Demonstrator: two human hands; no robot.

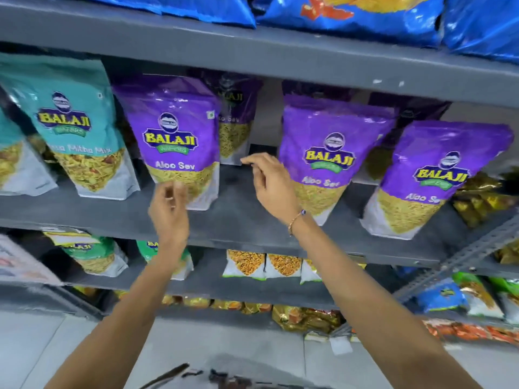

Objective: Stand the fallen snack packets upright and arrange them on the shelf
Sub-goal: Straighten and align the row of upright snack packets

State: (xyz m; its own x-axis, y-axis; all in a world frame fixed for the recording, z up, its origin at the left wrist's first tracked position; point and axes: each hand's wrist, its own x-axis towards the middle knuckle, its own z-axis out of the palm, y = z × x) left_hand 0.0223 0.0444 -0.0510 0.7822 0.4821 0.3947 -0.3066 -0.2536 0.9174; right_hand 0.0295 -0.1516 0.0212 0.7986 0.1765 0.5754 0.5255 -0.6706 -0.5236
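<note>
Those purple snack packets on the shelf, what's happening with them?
A person is tidying a grey shop shelf of Balaji packets. The left hand is at the bottom of one purple Aloo Sev packet, which stands upright. The right hand reaches into the gap beside it, fingers spread, holding nothing. Two more Aloo Sev packets stand to the right.

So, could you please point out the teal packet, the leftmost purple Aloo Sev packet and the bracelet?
teal packet (73, 127): head view, logo.
leftmost purple Aloo Sev packet (171, 141): head view, logo.
bracelet (295, 220): head view, beads on right wrist.
</note>
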